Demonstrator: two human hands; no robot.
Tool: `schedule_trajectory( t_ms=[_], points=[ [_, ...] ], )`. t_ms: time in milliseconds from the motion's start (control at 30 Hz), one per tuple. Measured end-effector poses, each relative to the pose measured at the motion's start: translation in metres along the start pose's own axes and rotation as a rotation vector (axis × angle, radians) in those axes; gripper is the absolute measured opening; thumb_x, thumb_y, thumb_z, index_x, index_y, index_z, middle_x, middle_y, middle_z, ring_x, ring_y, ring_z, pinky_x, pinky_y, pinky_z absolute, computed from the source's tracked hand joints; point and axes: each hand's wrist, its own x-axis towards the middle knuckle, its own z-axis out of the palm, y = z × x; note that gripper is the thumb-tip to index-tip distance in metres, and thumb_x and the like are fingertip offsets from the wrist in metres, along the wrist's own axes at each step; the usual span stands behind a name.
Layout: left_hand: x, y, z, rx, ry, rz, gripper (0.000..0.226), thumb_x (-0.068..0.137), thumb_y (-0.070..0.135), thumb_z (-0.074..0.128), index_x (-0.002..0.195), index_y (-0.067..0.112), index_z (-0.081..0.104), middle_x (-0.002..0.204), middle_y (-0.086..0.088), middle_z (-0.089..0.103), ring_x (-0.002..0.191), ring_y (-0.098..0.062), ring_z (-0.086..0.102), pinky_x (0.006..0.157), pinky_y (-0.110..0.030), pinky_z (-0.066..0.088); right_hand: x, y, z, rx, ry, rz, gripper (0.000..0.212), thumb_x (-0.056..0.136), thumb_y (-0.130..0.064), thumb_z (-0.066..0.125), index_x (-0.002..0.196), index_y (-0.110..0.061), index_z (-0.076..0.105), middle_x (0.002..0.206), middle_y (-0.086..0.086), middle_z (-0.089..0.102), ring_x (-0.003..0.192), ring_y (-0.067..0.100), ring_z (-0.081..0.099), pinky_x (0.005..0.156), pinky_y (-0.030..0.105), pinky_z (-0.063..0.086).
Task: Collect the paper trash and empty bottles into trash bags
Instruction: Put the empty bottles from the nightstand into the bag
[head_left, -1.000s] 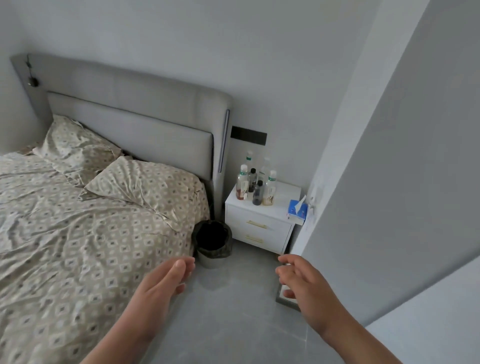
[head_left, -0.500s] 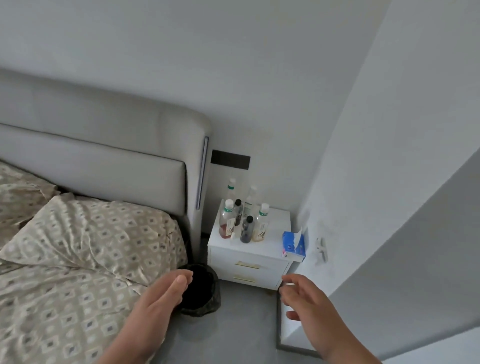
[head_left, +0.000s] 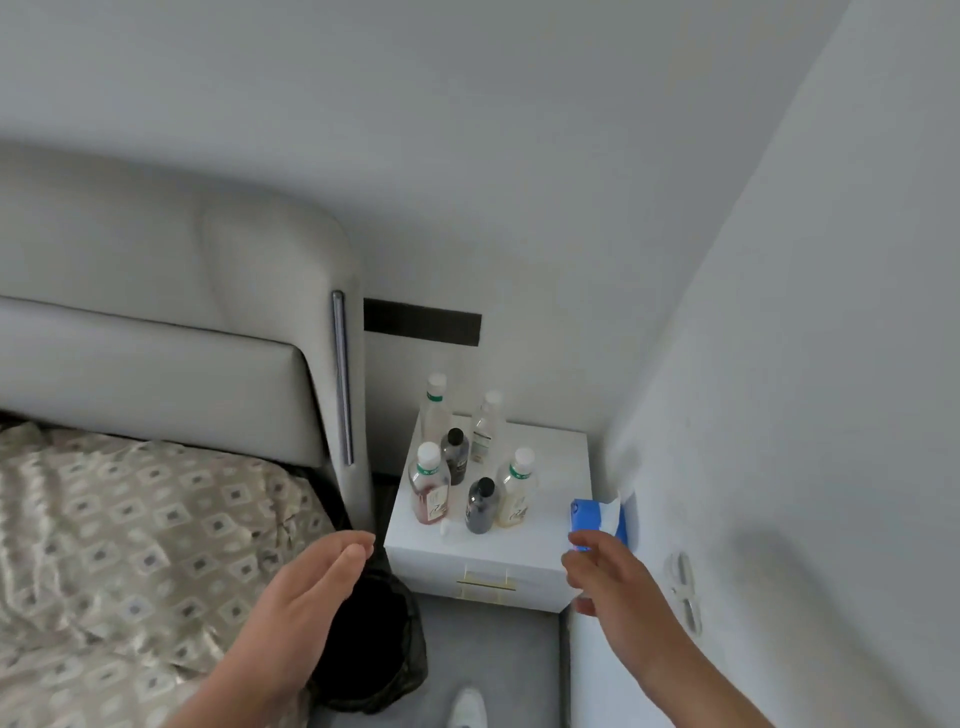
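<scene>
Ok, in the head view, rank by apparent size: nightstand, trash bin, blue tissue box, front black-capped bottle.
1. Nightstand and trash bin: alike; the bin is nearer and partly hidden.
2. Blue tissue box.
3. Front black-capped bottle.

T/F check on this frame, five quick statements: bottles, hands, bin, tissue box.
1. Six bottles stand upright on the white nightstand. True.
2. The left hand is gripping a bottle. False: it is open and empty, held over the bin.
3. The bin, lined with a dark bag, stands on the floor between the bed and the nightstand. True.
4. The blue tissue box lies on the bed. False: it sits at the nightstand's right edge, by the wall.
5. The right hand is closed around a black-capped bottle. False: it is open, holds nothing, and is nearest the tissue box.
</scene>
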Motion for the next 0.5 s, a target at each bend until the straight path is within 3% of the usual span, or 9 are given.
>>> schedule_trajectory(
  t_ms=[100,200,367,433,500],
  points=[
    [0.056,0.011,0.019,0.050,0.000,-0.022,0.013,0.082,0.048,0.057,0.086,0.047,0.069,0.095,0.019,0.070,0.094,0.003,0.061,0.093,-0.034,0.045,0.064,-0.016,-0.002,0.009,0.002,0.023,0.027,0.085,-0.032,0.059,0.112,-0.030,0.059,0.090,-0.007,0.060,0.087,0.014,0.059,0.093,0.040,0.049],
    [0.112,0.013,0.032,0.133,-0.002,-0.059,0.017,0.094,0.024,0.055,0.092,0.040,0.060,0.097,0.015,0.068,0.096,0.002,0.059,0.090,-0.028,0.043,0.125,-0.026,-0.001,-0.055,0.021,0.022,0.038,0.084,-0.035,0.060,0.121,-0.026,0.054,0.098,-0.008,0.060,0.093,0.016,0.060,0.083,0.031,0.045],
    [0.194,0.005,0.053,0.290,-0.059,-0.078,0.030,0.090,0.021,0.060,0.077,0.046,0.050,0.068,0.037,0.061,0.082,0.006,0.057,0.074,-0.016,0.040,0.207,-0.015,0.010,-0.259,0.067,0.002,0.046,0.089,-0.033,0.061,0.133,-0.024,0.047,0.121,-0.005,0.055,0.107,0.012,0.053,0.084,0.025,0.039],
    [0.221,-0.005,0.061,0.357,-0.074,-0.095,0.032,0.087,0.023,0.064,0.078,0.048,0.047,0.074,0.037,0.055,0.095,0.000,0.055,0.081,-0.020,0.037,0.232,-0.001,0.019,-0.338,0.058,-0.002,0.051,0.089,-0.033,0.062,0.135,-0.022,0.045,0.130,-0.002,0.054,0.113,0.015,0.052,0.089,0.028,0.041],
    [0.244,-0.019,0.068,0.410,-0.072,-0.118,0.025,0.085,0.025,0.067,0.096,0.044,0.053,0.085,0.036,0.044,0.104,-0.002,0.053,0.083,-0.020,0.036,0.252,0.012,0.027,-0.433,0.051,-0.029,0.054,0.088,-0.032,0.061,0.138,-0.021,0.043,0.137,0.000,0.051,0.123,0.018,0.049,0.097,0.029,0.040]
  ],
)
